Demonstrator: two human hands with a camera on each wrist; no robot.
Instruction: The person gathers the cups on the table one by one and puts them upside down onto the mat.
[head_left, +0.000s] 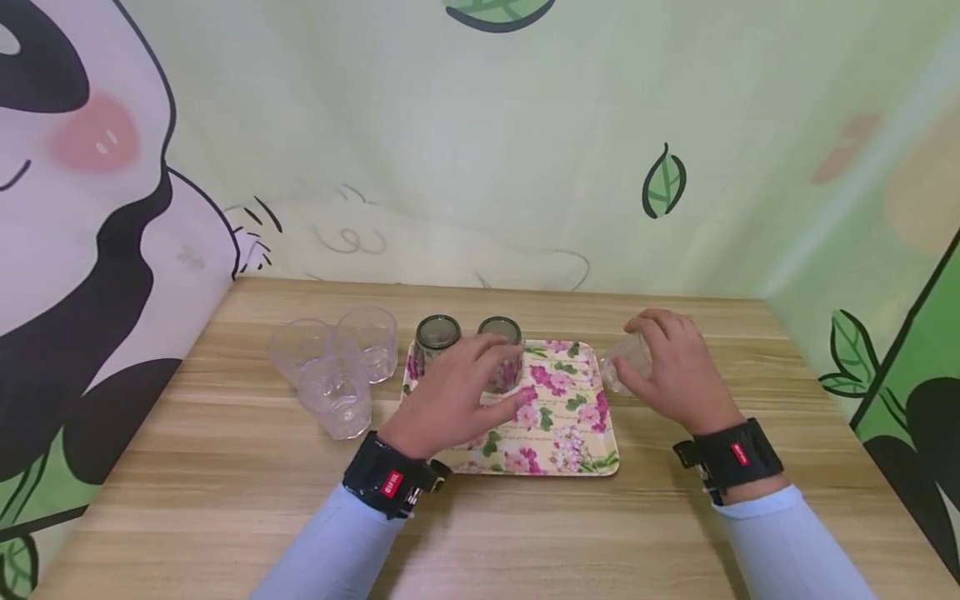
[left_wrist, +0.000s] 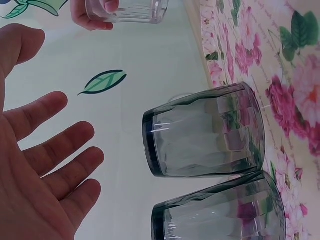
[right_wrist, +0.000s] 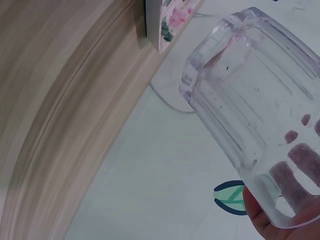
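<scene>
Left hand (head_left: pixel 450 402): you had it released, fingers spread, beside dark glasses (left_wrist: pixel 205 134) upturned on the far side of the tray (head_left: pixel 567 402), likely steadier on wide rims.
Right hand (head_left: pixel 681 373): you grasped a clear glass (head_left: pixel 627 365), right of the tray, likely leaving its base free.

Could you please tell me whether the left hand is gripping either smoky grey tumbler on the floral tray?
No, the left wrist view shows the left hand open, with a gap before both smoky grey tumblers.
</scene>
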